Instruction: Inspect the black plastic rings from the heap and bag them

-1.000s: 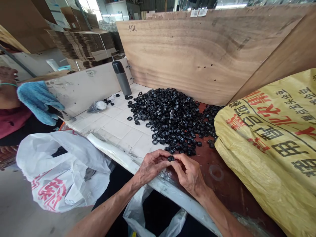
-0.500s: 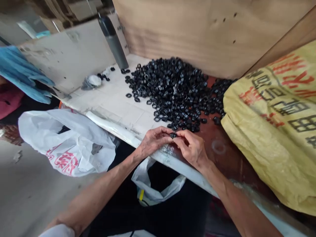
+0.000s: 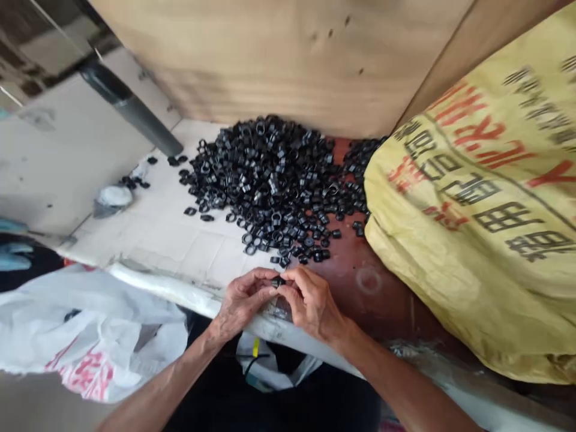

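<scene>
Between my fingertips is a small black plastic fitting (image 3: 278,281), with a ring-like or nut-like shape. My left hand (image 3: 243,300) pinches it from the left, thumb and fingers closed. From the other side my right hand (image 3: 310,298) grips the same piece with thumb and forefinger. Both hands are over the table's front edge. Just beyond them spreads a large heap of black plastic rings and nuts (image 3: 265,174). The fingers cover much of the held piece, so its exact form is hard to make out.
A yellow woven sack (image 3: 450,240) with printed characters bulges at the right. Wooden board (image 3: 288,66) walls the back. A dark cylinder (image 3: 144,123) leans at the left corner, near a small clear bag (image 3: 114,198). White plastic bags (image 3: 130,330) hang below the front edge.
The view has turned to the right, so everything appears shifted left and slightly lower. Both hands still pinch the small fitting, which now sits at a slightly different angle.
</scene>
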{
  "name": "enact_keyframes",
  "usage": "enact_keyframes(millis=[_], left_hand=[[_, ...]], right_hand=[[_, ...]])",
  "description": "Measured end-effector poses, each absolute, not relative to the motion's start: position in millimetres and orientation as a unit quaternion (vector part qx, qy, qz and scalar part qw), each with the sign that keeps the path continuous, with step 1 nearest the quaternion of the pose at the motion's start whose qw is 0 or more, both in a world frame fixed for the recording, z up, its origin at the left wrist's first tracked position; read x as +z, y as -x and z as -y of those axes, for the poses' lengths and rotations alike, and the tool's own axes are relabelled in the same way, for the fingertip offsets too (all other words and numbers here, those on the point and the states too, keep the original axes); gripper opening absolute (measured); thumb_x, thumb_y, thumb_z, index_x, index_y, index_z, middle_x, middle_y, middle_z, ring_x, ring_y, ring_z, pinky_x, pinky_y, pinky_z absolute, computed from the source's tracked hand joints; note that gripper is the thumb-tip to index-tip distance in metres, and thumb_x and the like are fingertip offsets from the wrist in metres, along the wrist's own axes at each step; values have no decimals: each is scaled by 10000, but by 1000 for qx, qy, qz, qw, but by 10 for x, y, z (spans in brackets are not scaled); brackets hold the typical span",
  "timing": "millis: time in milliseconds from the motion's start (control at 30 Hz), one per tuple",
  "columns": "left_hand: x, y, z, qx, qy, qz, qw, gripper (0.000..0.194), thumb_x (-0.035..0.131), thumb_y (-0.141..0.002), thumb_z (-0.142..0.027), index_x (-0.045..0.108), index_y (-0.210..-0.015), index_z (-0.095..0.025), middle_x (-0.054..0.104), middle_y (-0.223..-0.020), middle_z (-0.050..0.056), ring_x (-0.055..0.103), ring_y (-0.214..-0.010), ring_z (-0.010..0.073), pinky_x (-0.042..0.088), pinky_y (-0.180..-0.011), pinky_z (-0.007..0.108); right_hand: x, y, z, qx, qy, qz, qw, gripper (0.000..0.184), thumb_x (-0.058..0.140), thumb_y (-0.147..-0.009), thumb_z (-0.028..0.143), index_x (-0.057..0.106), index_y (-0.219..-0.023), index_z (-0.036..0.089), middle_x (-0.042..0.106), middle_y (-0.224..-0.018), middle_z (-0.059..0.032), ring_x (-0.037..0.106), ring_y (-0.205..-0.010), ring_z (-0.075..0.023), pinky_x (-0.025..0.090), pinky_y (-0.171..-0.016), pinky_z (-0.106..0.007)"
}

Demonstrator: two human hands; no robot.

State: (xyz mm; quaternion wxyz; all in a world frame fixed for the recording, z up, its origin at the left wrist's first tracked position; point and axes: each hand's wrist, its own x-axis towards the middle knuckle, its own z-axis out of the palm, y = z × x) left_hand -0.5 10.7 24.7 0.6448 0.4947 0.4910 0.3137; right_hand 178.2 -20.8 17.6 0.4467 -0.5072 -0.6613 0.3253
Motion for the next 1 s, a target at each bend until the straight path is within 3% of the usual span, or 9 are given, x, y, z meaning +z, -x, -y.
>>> enact_keyframes(millis=[233, 367, 567, 667, 800, 900, 1000], left_hand=[[35, 116, -26, 367, -670, -426, 485, 231, 681, -878, -266, 687, -1103, -214, 719, -1123, 72, 711, -962, 205, 592, -850, 306], [9, 111, 24, 387, -724, -387, 419, 225, 622, -913, -250, 660, -1132, -216, 710, -1127, 81, 692, -1021, 208, 568, -908, 338], [104, 72, 30, 407, -747, -370, 373, 221, 584, -927, -248, 630, -1137, -198, 720, -1063, 75, 706, -905, 182, 563, -845, 317], [201, 69, 137, 402, -753, -362, 375, 214, 587, -922, -262, 621, -1120, -187, 721, -1009, 72, 699, -855, 178, 558, -805, 306], [277, 134, 472, 347, -807, -293, 377, 215, 598, -871, -199, 603, -1086, -183, 693, -967, 68, 680, -783, 161, 542, -741, 273], [262, 241, 712, 267, -866, -255, 337, 250, 616, -807, -160, 609, -1056, -186, 683, -881, 52, 658, -707, 167, 521, -688, 276], [257, 322, 793, 216, -898, -234, 302, 239, 663, -816, -238, 637, -1050, -194, 693, -884, 65, 666, -771, 207, 518, -711, 299]], right_hand=[[178, -1704, 244, 514, 545, 508, 424, 69, 577, -871, 269, 575, -918, 218, 599, -560, 58, 584, -499, -123, 451, -502, -206], [169, -1720, 249, 539, 537, 499, 415, 133, 624, -843, 299, 580, -921, 201, 624, -543, 56, 620, -515, -141, 498, -564, -239], [248, -1729, 236, 530, 513, 532, 415, 192, 633, -847, 366, 592, -893, 184, 647, -558, 39, 640, -548, -160, 525, -661, -289], [344, -1828, 214, 490, 516, 559, 426, 253, 622, -865, 419, 572, -760, 195, 603, -540, 40, 571, -473, -134, 475, -557, -259], [434, -2097, 112, 338, 577, 562, 487, 304, 585, -881, 452, 536, -701, 211, 534, -521, 53, 482, -424, -112, 379, -451, -234], [412, -2255, 36, 279, 587, 618, 443, 218, 555, -876, 386, 582, -758, 204, 542, -533, 51, 509, -453, -126, 395, -463, -231], [334, -2286, 6, 255, 571, 670, 400, 132, 592, -827, 292, 619, -745, 192, 589, -593, 32, 544, -522, -134, 413, -512, -234]])
